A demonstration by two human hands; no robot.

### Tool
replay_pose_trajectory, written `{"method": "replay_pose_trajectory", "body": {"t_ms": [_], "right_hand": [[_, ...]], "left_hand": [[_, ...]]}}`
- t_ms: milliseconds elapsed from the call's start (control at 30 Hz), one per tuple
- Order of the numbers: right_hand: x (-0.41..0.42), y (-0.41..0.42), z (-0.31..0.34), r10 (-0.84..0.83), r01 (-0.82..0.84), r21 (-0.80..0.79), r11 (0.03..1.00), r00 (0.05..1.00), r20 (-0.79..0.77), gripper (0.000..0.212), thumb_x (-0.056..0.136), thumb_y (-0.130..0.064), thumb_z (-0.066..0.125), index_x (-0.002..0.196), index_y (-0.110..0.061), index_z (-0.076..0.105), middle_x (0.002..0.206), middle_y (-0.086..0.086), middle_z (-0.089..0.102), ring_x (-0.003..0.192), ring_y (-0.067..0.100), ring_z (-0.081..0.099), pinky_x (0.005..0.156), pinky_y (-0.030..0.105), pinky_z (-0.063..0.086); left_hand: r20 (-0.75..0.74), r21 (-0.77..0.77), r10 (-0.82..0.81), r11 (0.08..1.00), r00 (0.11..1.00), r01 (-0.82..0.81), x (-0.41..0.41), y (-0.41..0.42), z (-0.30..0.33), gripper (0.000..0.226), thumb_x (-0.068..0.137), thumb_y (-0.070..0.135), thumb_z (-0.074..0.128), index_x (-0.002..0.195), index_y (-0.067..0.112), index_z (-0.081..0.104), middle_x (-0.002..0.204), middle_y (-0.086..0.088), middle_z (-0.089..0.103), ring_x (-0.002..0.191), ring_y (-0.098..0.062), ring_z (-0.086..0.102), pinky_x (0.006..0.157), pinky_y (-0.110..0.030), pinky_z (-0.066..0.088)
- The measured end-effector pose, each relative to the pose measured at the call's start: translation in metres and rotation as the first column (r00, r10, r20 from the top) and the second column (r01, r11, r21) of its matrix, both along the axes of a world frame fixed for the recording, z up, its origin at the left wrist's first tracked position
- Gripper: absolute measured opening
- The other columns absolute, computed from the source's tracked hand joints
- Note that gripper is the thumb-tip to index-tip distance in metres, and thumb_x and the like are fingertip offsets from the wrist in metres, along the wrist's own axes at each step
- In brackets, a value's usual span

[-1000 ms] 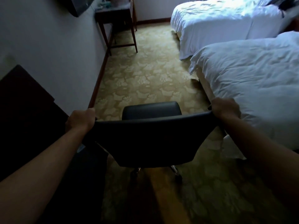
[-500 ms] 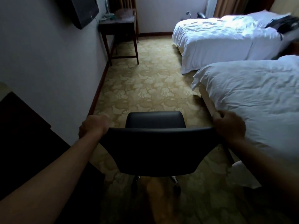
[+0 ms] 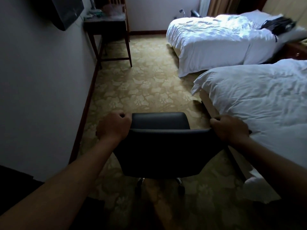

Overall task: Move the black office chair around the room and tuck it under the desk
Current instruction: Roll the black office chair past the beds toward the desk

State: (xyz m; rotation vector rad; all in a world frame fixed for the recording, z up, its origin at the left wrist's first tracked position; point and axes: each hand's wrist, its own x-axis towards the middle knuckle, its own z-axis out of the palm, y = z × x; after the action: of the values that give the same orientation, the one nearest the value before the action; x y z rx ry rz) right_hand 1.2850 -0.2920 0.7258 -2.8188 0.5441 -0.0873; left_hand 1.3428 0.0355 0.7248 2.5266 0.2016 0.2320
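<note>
The black office chair (image 3: 167, 150) stands on the patterned carpet right in front of me, its backrest toward me and its seat pointing down the aisle. My left hand (image 3: 114, 126) is closed on the backrest's top left corner. At the top right corner, my right hand (image 3: 228, 127) grips the same edge. Chrome legs and dark castors show below the backrest. A dark wooden desk (image 3: 106, 22) with thin legs stands against the left wall at the far end, with small items on top.
The near white bed (image 3: 259, 103) lies close on the chair's right, with a second bed (image 3: 216, 35) farther back. The wall with a mounted television (image 3: 66, 10) runs along the left. Dark furniture (image 3: 15, 175) sits at the lower left. Carpet aisle (image 3: 142, 83) stretches ahead.
The chair has rolled forward down the aisle, away from the dark furniture at the left. Both hands keep their grip, and more of the far room has come into view.
</note>
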Motion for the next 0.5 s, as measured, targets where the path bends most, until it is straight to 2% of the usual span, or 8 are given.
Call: {"method": "replay_pose_trajectory", "body": {"t_ms": [100,167,233,300,400,500], "right_hand": [[0.036,0.004,-0.002,-0.015,0.015,0.001,1.000,1.000,0.026,0.043,0.074,-0.046,0.034,0.076,-0.020,0.069,0.075,0.006,0.052,0.066,0.025,0.044,0.059,0.033,0.029],[0.067,0.008,-0.003,-0.022,0.022,-0.017,1.000,1.000,0.014,0.045,0.076,-0.046,0.035,0.084,-0.021,0.071,0.081,0.011,0.058,0.070,0.026,0.046,0.064,0.035,0.032],[0.100,0.007,-0.003,-0.008,0.008,-0.025,1.000,1.000,-0.025,0.050,0.076,-0.049,0.033,0.089,-0.020,0.071,0.091,0.014,0.065,0.075,0.029,0.053,0.068,0.036,0.037],[0.129,0.005,-0.004,0.038,-0.041,-0.033,0.999,0.994,-0.100,0.049,0.077,-0.049,0.032,0.089,-0.018,0.068,0.093,0.013,0.065,0.078,0.029,0.057,0.069,0.035,0.039],[0.185,-0.003,-0.001,0.074,-0.077,-0.009,0.997,0.984,-0.161,0.039,0.083,-0.046,0.036,0.086,-0.014,0.059,0.086,0.009,0.058,0.073,0.025,0.053,0.064,0.034,0.035],[0.232,-0.008,0.000,0.069,-0.071,-0.007,0.997,0.989,-0.133,0.036,0.082,-0.047,0.038,0.084,-0.016,0.057,0.073,0.003,0.050,0.065,0.021,0.048,0.062,0.034,0.031]], "left_hand": [[-0.042,-0.019,-0.005,1.000,0.999,0.004,0.047,0.003,0.000,0.037,0.085,0.034,0.051,0.062,0.010,0.067,0.059,0.000,0.060,0.056,-0.021,0.054,0.052,-0.026,0.033],[-0.069,-0.008,0.011,1.000,0.998,-0.012,0.082,0.004,-0.001,0.034,0.085,0.031,0.052,0.068,0.008,0.071,0.058,0.001,0.058,0.053,-0.017,0.049,0.049,-0.025,0.029],[-0.098,0.018,0.026,1.000,0.995,-0.024,0.118,0.007,-0.003,0.034,0.083,0.030,0.052,0.068,0.007,0.072,0.058,0.000,0.058,0.052,-0.018,0.050,0.049,-0.026,0.028],[-0.113,0.054,0.026,0.998,0.993,-0.020,0.149,0.010,-0.004,0.035,0.079,0.035,0.050,0.065,0.010,0.071,0.060,-0.001,0.061,0.057,-0.022,0.054,0.051,-0.026,0.031],[-0.081,0.057,0.069,0.996,0.994,-0.064,0.202,0.006,-0.006,0.033,0.072,0.036,0.048,0.061,0.013,0.068,0.065,-0.005,0.065,0.064,-0.031,0.061,0.056,-0.028,0.038],[-0.105,0.076,0.099,0.993,0.990,-0.091,0.247,-0.002,-0.005,0.035,0.071,0.039,0.046,0.062,0.014,0.069,0.068,-0.006,0.066,0.066,-0.032,0.061,0.061,-0.031,0.044]]}}
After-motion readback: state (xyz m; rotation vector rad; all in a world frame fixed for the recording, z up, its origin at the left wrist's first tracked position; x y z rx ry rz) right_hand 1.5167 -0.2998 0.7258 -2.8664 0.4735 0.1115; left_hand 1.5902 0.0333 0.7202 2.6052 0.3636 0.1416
